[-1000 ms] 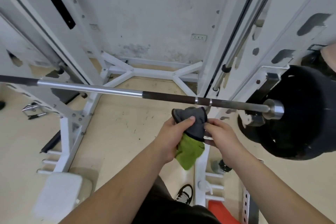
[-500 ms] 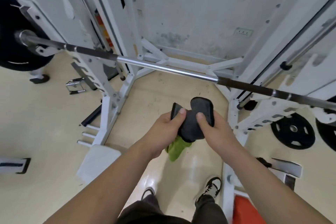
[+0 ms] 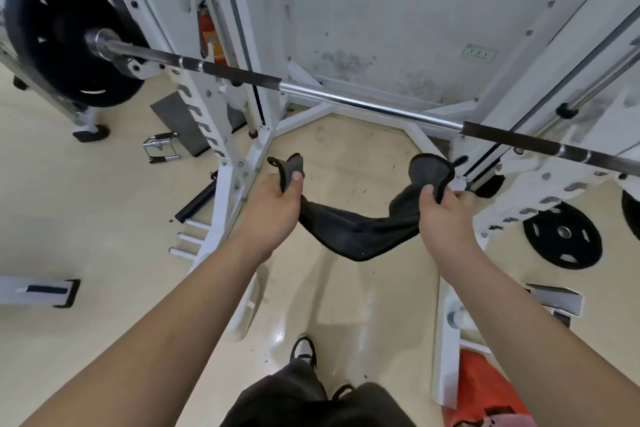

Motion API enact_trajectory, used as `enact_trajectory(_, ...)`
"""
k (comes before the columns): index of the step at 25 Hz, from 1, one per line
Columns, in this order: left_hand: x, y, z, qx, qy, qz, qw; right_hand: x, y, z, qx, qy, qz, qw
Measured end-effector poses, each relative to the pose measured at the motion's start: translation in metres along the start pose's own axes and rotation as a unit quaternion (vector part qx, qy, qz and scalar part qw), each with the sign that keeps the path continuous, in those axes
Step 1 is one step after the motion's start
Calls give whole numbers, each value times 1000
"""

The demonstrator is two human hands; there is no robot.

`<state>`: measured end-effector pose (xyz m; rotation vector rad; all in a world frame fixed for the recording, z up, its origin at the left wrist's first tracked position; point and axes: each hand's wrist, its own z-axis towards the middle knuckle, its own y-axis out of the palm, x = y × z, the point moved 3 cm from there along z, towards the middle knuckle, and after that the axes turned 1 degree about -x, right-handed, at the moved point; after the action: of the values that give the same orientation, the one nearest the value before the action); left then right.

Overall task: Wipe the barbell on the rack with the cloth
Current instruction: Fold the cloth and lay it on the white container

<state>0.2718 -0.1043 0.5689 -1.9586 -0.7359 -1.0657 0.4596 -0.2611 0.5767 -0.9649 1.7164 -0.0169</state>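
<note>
The barbell (image 3: 363, 105) lies across the white rack (image 3: 228, 156), running from upper left down to the right, chrome in the middle with dark knurled stretches either side. A black plate (image 3: 52, 35) is loaded on its left end. A dark grey cloth (image 3: 356, 232) hangs spread between my hands, sagging in the middle, below and in front of the bar and apart from it. My left hand (image 3: 277, 204) pinches one end. My right hand (image 3: 446, 215) pinches the other end.
Rack uprights stand left and right of me, with a grey wall behind. A loose black plate (image 3: 562, 236) lies on the floor at right. A metal cable handle (image 3: 161, 147) lies on the floor at left. An orange object (image 3: 485, 388) sits by my feet.
The cloth was bunched between both hands with its green side showing; now my hands have pulled apart and stretched it out. My view has swung left, showing the bar's left plate.
</note>
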Motion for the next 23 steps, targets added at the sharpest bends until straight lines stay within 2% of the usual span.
enact_trajectory(3, -6, -9, -22, 14, -20, -96, 995, -3, 9, -14, -22, -30, 55, 998)
enact_trajectory(7, -19, 9, -53, -52, -41, -129, 989, -7, 37, -52, -162, -26, 149, 975)
enact_trajectory(11, -17, 12, -75, -83, -57, -162, 982, -7, 71, -93, -250, -34, 142, 957)
enact_trajectory(15, -26, -32, -75, -110, -60, -157, 980, -21, 111, -128, -245, -57, 119, 961)
enact_trajectory(19, -46, -99, -53, -158, -64, -168, 971, -36, 173, -151, -234, -97, 32, 967)
enact_trajectory(21, -61, -132, -36, -209, -55, -158, 964, -42, 209, -160, -202, -117, 6, 972)
enact_trajectory(23, -74, -162, -23, -213, -31, -104, 971, -47, 241, -171, -142, -102, 55, 983)
